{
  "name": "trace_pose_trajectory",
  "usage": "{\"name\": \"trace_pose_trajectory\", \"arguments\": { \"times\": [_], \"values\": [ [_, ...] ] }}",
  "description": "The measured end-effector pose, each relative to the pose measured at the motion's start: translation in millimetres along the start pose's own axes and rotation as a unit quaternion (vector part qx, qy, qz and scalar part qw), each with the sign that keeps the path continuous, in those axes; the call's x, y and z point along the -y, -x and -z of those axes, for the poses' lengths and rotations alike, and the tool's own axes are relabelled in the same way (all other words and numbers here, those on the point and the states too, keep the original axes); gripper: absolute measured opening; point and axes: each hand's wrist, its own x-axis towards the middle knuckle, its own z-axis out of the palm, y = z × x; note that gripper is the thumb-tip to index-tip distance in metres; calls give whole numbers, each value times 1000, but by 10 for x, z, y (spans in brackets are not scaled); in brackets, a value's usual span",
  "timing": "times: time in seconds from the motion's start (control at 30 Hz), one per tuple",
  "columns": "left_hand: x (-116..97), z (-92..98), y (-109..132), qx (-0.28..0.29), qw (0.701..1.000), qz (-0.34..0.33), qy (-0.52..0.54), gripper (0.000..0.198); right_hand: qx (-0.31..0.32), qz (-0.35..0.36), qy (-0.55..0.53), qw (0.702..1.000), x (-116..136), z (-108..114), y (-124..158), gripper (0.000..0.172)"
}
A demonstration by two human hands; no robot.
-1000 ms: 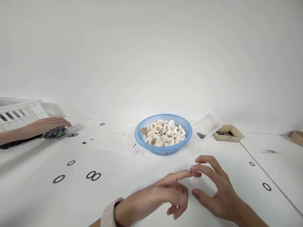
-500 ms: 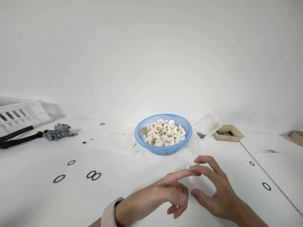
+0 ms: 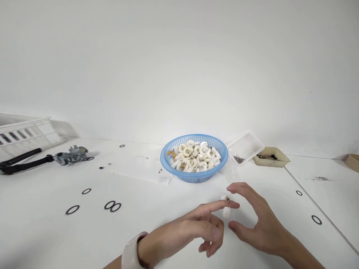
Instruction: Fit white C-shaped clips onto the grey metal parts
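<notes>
A small white plastic C-shaped piece with a bit of metal wire (image 3: pixel 226 212) sits round the outstretched index finger of my left hand (image 3: pixel 199 228). The other fingers of that hand are curled in, and the thumb lies over them. My right hand (image 3: pixel 256 220) is open just to the right, its thumb and fingers spread apart around the tip of that index finger. A gap shows between the right fingertips and the white piece. Beyond both hands stands a blue plastic basket (image 3: pixel 193 176), holding many similar white curved pieces (image 3: pixel 193 151) with metal bits.
Right of the basket, a clear tray (image 3: pixel 249 144) with thin metal pieces leans beside a beige dish (image 3: pixel 276 162). Black rings (image 3: pixel 72 209) are scattered on the white table (image 3: pixel 92 239). At left are a white crate (image 3: pixel 46 130) and a grey tool with black handles (image 3: pixel 67 157).
My right fingers have come off the white piece and now stand apart from it. The piece has turned on my left index finger, showing more of its wire.
</notes>
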Motion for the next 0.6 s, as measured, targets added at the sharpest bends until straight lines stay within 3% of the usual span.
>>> {"name": "trace_pose_trajectory", "arguments": {
  "times": [0.1, 0.2, 0.37, 0.6],
  "values": [
    [-8, -5, 8, 2, 1000, 6, 3, 70, 67, -100, -51, 991, 4, 0, 28, 61],
    [-22, -11, 10, -1, 1000, 8, 3, 69, 70, -149, -89, 982, -3, -15, 48, 59],
    [-26, -21, 3, -2, 1000, 5, 0, 63, 53, -159, -123, 978, 30, -19, -3, 54],
    [-46, -32, -9, 4, 1000, 9, -7, 67, 27, -117, -119, 986, 30, -55, -21, 44]
  ]
}}
